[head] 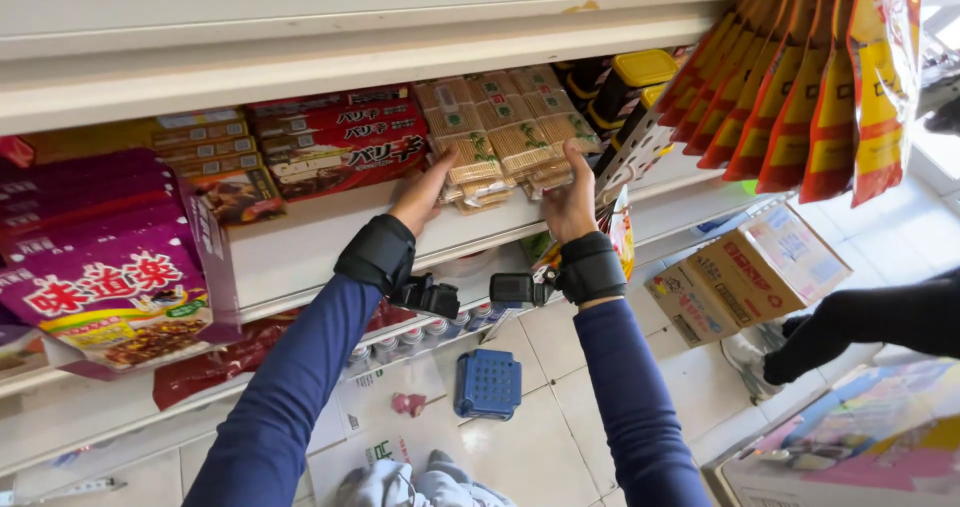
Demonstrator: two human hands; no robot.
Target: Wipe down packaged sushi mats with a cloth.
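Observation:
Both my hands reach up to a stack of clear packs of thin tan biscuit sticks (505, 137) on a white shelf (300, 242). My left hand (420, 195) presses against the stack's left side. My right hand (570, 199) grips its right side. Each wrist wears a black band with a small black device. My sleeves are dark blue.
Red snack boxes (340, 147) lie left of the stack, purple boxes (100, 277) further left. Yellow-lidded jars (630, 82) stand to the right. Orange-red bags (800, 77) hang at upper right. A cardboard box (750, 272), a blue stool (488, 382) and another person's dark sleeve (880, 322) are below.

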